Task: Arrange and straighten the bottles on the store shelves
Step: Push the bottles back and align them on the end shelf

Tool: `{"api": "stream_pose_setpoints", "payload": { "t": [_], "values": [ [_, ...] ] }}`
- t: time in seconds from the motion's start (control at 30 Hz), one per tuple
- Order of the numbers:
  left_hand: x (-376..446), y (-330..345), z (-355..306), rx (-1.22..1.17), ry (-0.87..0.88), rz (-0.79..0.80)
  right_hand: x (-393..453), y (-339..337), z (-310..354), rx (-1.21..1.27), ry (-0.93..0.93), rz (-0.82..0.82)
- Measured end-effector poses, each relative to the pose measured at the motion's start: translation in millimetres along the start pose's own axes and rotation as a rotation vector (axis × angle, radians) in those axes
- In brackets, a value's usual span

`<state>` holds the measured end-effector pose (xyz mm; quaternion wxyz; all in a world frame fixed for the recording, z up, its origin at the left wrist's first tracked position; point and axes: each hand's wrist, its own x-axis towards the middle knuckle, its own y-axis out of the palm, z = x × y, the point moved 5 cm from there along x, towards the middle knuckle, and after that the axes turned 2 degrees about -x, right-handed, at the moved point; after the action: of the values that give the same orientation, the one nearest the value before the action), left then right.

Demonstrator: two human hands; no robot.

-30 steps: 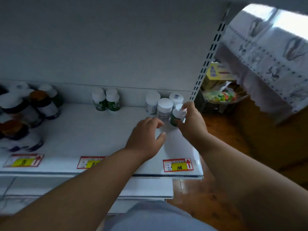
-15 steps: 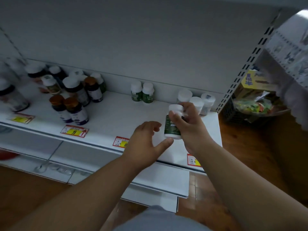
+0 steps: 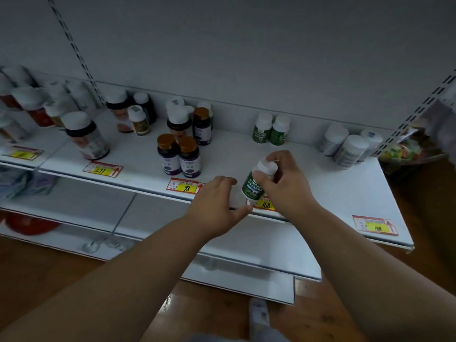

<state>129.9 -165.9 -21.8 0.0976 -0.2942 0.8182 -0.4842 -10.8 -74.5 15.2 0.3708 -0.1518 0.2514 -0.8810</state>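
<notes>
My right hand (image 3: 286, 186) grips a small green-labelled bottle with a white cap (image 3: 254, 187) by its upper part, holding it lifted over the front edge of the white shelf (image 3: 320, 188). Just left of the bottle, my left hand (image 3: 217, 206) hovers with relaxed fingers and holds nothing. Two matching green bottles (image 3: 271, 129) stand at the back of the shelf. Three white bottles (image 3: 348, 146) stand at the back right. Two dark bottles with orange caps (image 3: 179, 156) stand near the front, left of my hands.
Several larger bottles (image 3: 86, 137) crowd the left part of the shelf. Price tags (image 3: 185, 186) line its front edge. A lower shelf (image 3: 222, 245) juts out beneath. A perforated upright (image 3: 414, 114) marks the right end, with a basket of packets (image 3: 407, 151) beyond. Wooden floor lies below.
My right hand lifted the green bottle from the white group at the back right and carried it forward and left. The view swung left, revealing more bottles.
</notes>
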Motion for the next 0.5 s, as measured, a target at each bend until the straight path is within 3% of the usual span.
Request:
{"api": "stream_pose_setpoints", "payload": {
  "t": [0.1, 0.23, 0.5],
  "values": [
    [26.2, 19.8, 0.4, 0.008, 0.01, 0.073, 15.8, 6.3, -0.2, -0.082, -0.019, 0.0],
    [47.8, 42.3, 3.5, 0.065, -0.02, 0.047, 32.3, 18.2, -8.2, -0.138, -0.004, 0.109],
    [48.3, 47.7, 0.9, 0.098, -0.001, 0.03, 33.2, 25.7, -12.7, -0.175, -0.06, 0.09]
  ]
}}
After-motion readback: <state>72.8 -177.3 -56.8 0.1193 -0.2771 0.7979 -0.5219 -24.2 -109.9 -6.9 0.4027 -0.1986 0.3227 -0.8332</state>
